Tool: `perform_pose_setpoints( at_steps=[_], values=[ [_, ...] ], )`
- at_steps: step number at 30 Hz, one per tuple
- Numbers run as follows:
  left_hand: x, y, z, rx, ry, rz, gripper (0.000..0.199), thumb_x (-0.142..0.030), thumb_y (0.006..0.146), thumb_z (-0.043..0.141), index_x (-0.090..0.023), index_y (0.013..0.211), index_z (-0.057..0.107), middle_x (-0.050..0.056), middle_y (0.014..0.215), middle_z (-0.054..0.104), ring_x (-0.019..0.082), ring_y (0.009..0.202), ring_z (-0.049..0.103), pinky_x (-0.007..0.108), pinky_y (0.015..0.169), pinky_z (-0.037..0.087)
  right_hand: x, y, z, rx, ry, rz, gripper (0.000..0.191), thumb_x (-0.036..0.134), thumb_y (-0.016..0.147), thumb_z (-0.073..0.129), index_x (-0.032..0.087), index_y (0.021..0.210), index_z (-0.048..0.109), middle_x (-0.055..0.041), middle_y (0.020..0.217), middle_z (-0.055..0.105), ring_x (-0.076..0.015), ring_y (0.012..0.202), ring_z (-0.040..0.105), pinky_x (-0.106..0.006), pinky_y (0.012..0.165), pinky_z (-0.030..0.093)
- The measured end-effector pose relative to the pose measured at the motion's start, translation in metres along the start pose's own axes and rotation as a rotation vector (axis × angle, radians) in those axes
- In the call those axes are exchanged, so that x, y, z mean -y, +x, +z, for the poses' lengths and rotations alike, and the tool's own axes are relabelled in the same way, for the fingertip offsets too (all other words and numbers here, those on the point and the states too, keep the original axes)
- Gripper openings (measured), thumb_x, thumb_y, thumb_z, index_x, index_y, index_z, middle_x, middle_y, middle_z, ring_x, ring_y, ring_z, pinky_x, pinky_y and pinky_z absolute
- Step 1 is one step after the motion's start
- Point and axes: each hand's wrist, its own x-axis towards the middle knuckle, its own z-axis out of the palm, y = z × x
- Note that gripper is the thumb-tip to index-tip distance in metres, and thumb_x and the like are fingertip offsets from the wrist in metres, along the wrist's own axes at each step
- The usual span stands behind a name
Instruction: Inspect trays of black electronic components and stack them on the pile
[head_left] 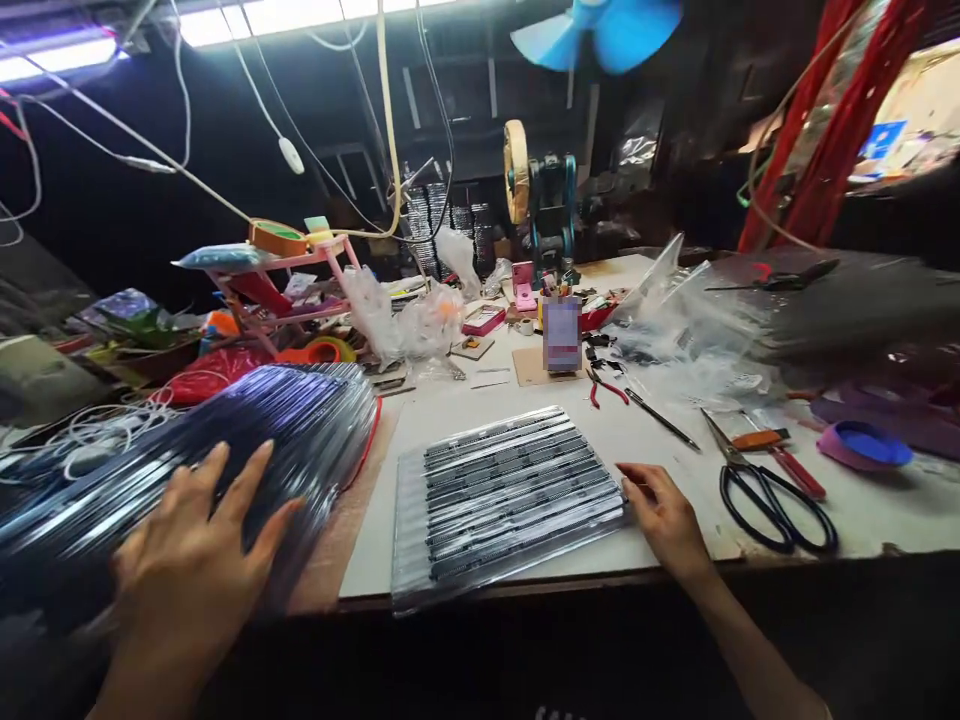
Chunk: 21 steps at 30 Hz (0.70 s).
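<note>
A dim, cluttered workshop surrounds the white tabletop (457,400), with a bright tube light (300,20) and a blue fan (596,30) overhead. Ahead of the hands, the far part of the table carries clear plastic bags (409,320) and a small pink rack (300,312).

Between the two hands lies a clear plastic tray (517,490) filled with rows of dark strips, its near left corner poking past the table's front edge. The right hand (664,515) pinches the tray's right edge between thumb and fingertips. The left hand (199,545) is open, fingers spread above a blurred stack of shiny, plastic-covered pieces (300,410); whether it touches them I cannot tell.

Just beyond the right hand are red-handled pliers (616,391) and a slim black pen-like tool (664,420). To its right lie black-handled scissors (741,464), and farther right sits a purple dish (832,452) with a blue inside. White cables (97,440) lie tangled beyond the left hand.
</note>
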Motion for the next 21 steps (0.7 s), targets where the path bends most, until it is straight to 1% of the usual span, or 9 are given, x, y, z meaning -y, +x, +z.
perform_pose_setpoints(
  at_steps=[1,3,6,8,10,14,16,18,21],
  values=[
    [0.003,0.004,0.010,0.033,0.122,0.067,0.059,-0.049,0.066,0.067,-0.047,0.122,0.051,-0.005,0.148,0.033,0.042,0.135,0.020,0.062,0.106,0.008,-0.002,-0.003,0.000,0.006,-0.027,-0.023,0.029,0.039,0.083,0.051,0.020,0.102,0.062,-0.0088,0.103,0.059,-0.0249,0.099,0.055,-0.043,0.083,0.046],
    [0.010,0.013,0.029,0.050,0.297,0.114,0.055,-0.047,0.074,0.060,-0.037,0.128,0.050,0.004,0.148,0.033,0.046,0.133,0.020,0.066,0.101,0.012,-0.002,-0.006,-0.001,0.026,-0.064,-0.058,0.028,0.038,0.084,0.050,0.022,0.105,0.061,-0.0086,0.106,0.058,-0.0247,0.101,0.054,-0.040,0.078,0.049],
    [0.012,0.023,0.047,-0.042,0.412,0.044,0.042,-0.039,0.085,0.049,-0.026,0.125,0.055,0.013,0.137,0.047,0.046,0.126,0.034,0.066,0.096,0.019,-0.001,-0.008,-0.004,0.061,-0.082,-0.075,0.028,0.037,0.086,0.049,0.023,0.107,0.061,-0.0083,0.108,0.057,-0.0240,0.104,0.052,-0.034,0.068,0.051],
    [0.009,0.029,0.053,-0.064,0.473,0.007,0.040,-0.037,0.088,0.047,-0.020,0.123,0.056,0.016,0.132,0.052,0.045,0.121,0.039,0.065,0.094,0.022,0.000,-0.008,-0.006,0.073,-0.100,-0.078,0.028,0.037,0.086,0.049,0.023,0.107,0.061,-0.0081,0.109,0.057,-0.0239,0.104,0.051,-0.029,0.057,0.051],
    [0.003,0.038,0.056,-0.017,0.522,-0.013,0.043,-0.037,0.089,0.045,-0.014,0.124,0.055,0.019,0.131,0.051,0.046,0.121,0.038,0.065,0.092,0.023,0.001,-0.008,-0.008,0.078,-0.127,-0.091,0.027,0.037,0.086,0.050,0.023,0.106,0.062,-0.0080,0.109,0.057,-0.0237,0.103,0.052,-0.025,0.047,0.048],
    [-0.006,0.051,0.061,0.081,0.536,0.007,0.050,-0.039,0.090,0.043,-0.006,0.127,0.048,0.025,0.137,0.041,0.048,0.127,0.030,0.068,0.094,0.018,0.001,-0.009,-0.008,0.079,-0.164,-0.119,0.027,0.037,0.087,0.050,0.024,0.107,0.062,-0.0082,0.109,0.057,-0.0241,0.103,0.051,-0.024,0.044,0.046],
    [-0.009,0.040,0.067,0.054,0.486,0.092,0.051,-0.040,0.088,0.047,-0.008,0.128,0.049,0.024,0.141,0.038,0.044,0.130,0.028,0.066,0.099,0.013,0.000,-0.009,-0.008,0.081,-0.179,-0.143,0.027,0.037,0.088,0.048,0.024,0.107,0.062,-0.0085,0.110,0.057,-0.0249,0.105,0.051,-0.028,0.051,0.049],
    [-0.010,0.012,0.076,0.072,0.384,0.175,0.050,-0.040,0.086,0.049,-0.013,0.128,0.050,0.020,0.141,0.040,0.039,0.132,0.030,0.060,0.104,0.015,-0.003,-0.009,-0.008,0.090,-0.209,-0.190,0.026,0.036,0.088,0.047,0.025,0.107,0.061,-0.0084,0.111,0.057,-0.0253,0.106,0.051,-0.035,0.067,0.051],
    [-0.009,-0.050,0.090,0.372,0.163,0.112,0.052,-0.045,0.085,0.048,-0.017,0.129,0.049,0.017,0.135,0.049,0.032,0.127,0.042,0.051,0.104,0.031,-0.005,-0.005,-0.007,0.138,-0.309,-0.248,0.029,0.037,0.089,0.045,0.026,0.113,0.058,-0.0075,0.116,0.058,-0.0256,0.107,0.052,-0.044,0.083,0.045]
  ],
)
